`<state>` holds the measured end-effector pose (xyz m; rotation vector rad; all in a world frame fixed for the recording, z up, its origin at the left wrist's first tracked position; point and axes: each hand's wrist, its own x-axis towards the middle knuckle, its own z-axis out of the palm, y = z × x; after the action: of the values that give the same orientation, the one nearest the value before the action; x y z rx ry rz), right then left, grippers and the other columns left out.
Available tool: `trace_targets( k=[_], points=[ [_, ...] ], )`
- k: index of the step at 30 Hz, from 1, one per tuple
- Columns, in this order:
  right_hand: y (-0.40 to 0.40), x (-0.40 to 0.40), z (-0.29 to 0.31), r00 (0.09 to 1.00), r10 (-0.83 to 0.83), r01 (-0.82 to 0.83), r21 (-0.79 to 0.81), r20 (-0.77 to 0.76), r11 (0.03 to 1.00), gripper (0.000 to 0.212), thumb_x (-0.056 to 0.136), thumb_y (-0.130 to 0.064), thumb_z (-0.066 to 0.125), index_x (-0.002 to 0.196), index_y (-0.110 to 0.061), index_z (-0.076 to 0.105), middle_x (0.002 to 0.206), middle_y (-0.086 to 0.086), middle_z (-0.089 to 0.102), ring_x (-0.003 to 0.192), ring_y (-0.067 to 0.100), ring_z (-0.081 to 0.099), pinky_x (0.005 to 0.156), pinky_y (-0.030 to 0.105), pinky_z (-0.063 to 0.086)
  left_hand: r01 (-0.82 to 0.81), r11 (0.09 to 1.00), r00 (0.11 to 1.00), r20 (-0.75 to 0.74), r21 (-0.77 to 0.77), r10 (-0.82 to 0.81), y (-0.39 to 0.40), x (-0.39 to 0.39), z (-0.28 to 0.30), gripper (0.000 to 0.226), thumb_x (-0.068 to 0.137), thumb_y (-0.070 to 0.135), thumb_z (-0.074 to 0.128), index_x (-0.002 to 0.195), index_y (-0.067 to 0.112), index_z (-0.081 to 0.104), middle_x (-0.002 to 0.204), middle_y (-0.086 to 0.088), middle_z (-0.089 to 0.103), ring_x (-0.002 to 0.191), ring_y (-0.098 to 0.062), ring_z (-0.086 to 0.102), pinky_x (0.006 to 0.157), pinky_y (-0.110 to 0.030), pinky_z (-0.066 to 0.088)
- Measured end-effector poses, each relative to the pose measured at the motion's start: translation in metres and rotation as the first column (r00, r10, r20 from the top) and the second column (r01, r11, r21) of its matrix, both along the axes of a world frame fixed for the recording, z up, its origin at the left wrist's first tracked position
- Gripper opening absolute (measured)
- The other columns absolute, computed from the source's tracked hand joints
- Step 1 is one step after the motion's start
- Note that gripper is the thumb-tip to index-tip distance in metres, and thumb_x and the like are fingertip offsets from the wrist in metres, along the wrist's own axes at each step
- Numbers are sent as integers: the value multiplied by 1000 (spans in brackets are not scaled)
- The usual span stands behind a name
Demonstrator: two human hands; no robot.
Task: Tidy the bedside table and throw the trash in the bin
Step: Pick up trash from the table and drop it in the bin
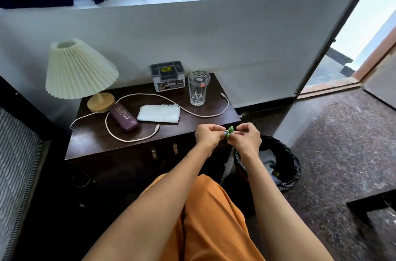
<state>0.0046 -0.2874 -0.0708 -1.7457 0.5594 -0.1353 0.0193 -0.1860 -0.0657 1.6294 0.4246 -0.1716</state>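
1. Both hands pinch a small green wrapper [228, 131] above the bedside table's [90, 143] front right corner.
2. Left hand [209, 135] fingers are clamped on its left end; right hand [246, 139] fingers on its right.
3. The black-lined bin [293, 166] stands just right of the table.

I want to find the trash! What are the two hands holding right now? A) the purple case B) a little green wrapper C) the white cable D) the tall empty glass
B: the left hand and right hand pinch a small green wrapper between them, above the table's front corner near the bin.
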Motion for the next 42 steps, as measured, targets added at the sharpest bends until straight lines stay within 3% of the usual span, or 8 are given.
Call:
trace_targets(
  k=[8, 14, 19, 23, 29, 32, 37, 42],
  points=[
    [-35, -10, -22, 1000, -30, 30, -94, 3, 995, 13, 77, -15, 64, 81, -13, 77, 76, 3, 74, 79, 18, 69, 78, 34, 55, 10, 998, 997, -76, 57, -6, -56, 6, -25, 13, 73, 3, 66, 81, 4, 76, 81, -12, 72, 75, -21, 68, 78, -29, 58],
    [-70, -11, -50, 994, -84, 61, -281, -71, 958, 16, 81, -14, 66, 92, -6, 75, 89, 13, 75, 87, 25, 69, 83, 34, 51, 119, 989, 975, -178, -92, -134, -92, 7, -50, 30, 82, -8, 39, 80, 1, 68, 84, -16, 69, 69, -17, 67, 64, -23, 59],
    [-90, -14, -66, 975, -217, 174, -429, -52, 886, 4, 82, -8, 63, 86, -8, 64, 86, 11, 71, 85, 30, 63, 78, 33, 44, 166, 985, 964, -205, -43, -172, -112, 11, -71, 31, 84, -2, 39, 85, 6, 69, 83, -11, 67, 82, -21, 66, 84, -36, 57],
    [-103, -9, -79, 976, -199, 117, -552, -91, 826, 15, 86, -5, 53, 92, -5, 67, 96, 17, 69, 92, 33, 62, 80, 35, 46, 211, 977, 952, -224, -13, -208, -119, 11, -81, 27, 84, 3, 41, 85, 13, 67, 89, -10, 68, 83, -19, 63, 89, -41, 56],
    [-120, -2, -100, 938, -30, -157, -500, -346, 852, 26, 88, -1, 53, 111, -4, 65, 132, 19, 56, 120, 32, 54, 98, 32, 41, 250, 968, 933, -270, 13, -237, -118, 13, -85, 28, 85, 8, 44, 97, 12, 68, 108, -15, 68, 102, -29, 64, 93, -44, 53],
    [-123, -1, -103, 895, -5, -215, -441, -446, 871, 33, 88, -2, 56, 119, -9, 62, 139, 16, 51, 128, 29, 48, 104, 32, 37, 249, 968, 932, -271, -3, -241, -114, 15, -82, 22, 85, 8, 45, 91, 16, 66, 109, -15, 68, 98, -27, 65, 93, -44, 53],
    [-107, 0, -92, 921, -25, -157, -429, -389, 890, 32, 87, -5, 54, 118, -7, 62, 119, 19, 64, 110, 33, 59, 95, 35, 44, 204, 979, 948, -251, 1, -198, -99, 15, -69, 26, 85, 8, 44, 97, 13, 67, 109, -16, 68, 103, -29, 64, 95, -44, 51],
    [-71, 10, -66, 949, 53, -200, -462, -312, 864, 34, 87, -11, 57, 121, -5, 59, 124, 21, 58, 117, 35, 53, 99, 35, 38, 139, 990, 969, -207, 10, -133, -65, 15, -43, 29, 85, 10, 43, 102, 11, 67, 112, -13, 67, 108, -28, 61, 97, -43, 50]
  ],
)
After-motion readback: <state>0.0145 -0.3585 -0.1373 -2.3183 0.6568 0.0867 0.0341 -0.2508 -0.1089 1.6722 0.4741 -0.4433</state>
